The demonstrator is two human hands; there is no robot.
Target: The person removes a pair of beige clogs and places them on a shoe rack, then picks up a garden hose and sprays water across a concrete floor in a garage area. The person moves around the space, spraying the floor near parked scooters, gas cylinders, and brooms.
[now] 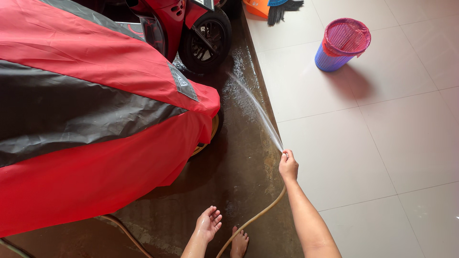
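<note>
Hose (253, 219), a tan rubber one, snakes up from the bottom edge of the view, past the person's bare foot (238, 242), to the right hand (288, 166), which is closed around its end with the thumb seemingly pressed over the mouth. The left hand (209, 223) hangs lower and nearer, fingers loosely spread and holding nothing, well apart from the hose. From the right hand a thin fan of water (256, 111) shoots up and to the left, landing on the dark floor strip (239, 162) near the front wheel (206, 39) of a red scooter (167, 19) parked at the far end.

As for progress, the dark strip looks wet and glossy along most of its visible length, from beside the foot up to the wheel, so the rinsing appears well under way; a paler, scummy patch near the bottom edge, by a second loop of hose, seems to need more water. The pale tiles (382, 143) to the right look dry and untouched.

A large red and grey cover (86, 124) drapes over a vehicle on the left, with a yellow wheel rim (210, 136) peeking out beneath its edge; it overhangs much of the strip and hides the floor under it. Farther off on the tiles stands a blue mesh basket (340, 45) with a pink liner, and at the top edge lie an orange dustpan (257, 7) and a dark broom head (283, 8), all well clear of the spray.
</note>
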